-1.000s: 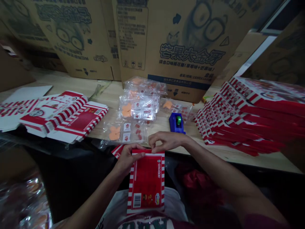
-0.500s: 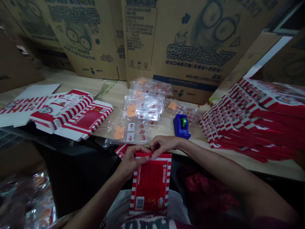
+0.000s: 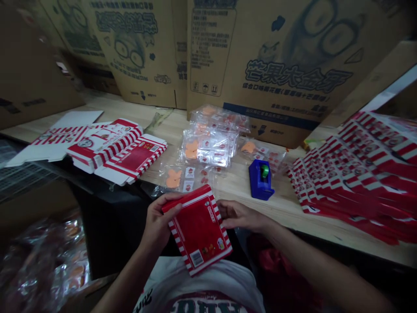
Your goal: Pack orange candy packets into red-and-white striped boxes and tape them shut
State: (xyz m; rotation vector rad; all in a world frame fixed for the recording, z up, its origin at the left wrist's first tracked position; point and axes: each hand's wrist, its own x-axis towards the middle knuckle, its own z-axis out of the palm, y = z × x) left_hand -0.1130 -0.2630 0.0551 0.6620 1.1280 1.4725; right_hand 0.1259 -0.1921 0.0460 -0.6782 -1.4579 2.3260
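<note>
My left hand grips the upper left corner of a flat red carton with white-and-red striped edges, which is tilted over my lap. My right hand lies beside the carton's right edge, with its fingers extended and at or very near the edge. It holds nothing. The carton's barcode panel faces up, and its lower end hangs free above my white printed shirt.
On the wooden bench lie clear bags of orange pieces, a blue tape dispenser, flat cartons at left, and a large carton stack at right. Printed cardboard sheets stand behind. A plastic bag of orange items sits low left.
The carton has swung from upright to tilted, its top corner turning left. My right hand has let go of the top edge and moved down to the carton's right side.
</note>
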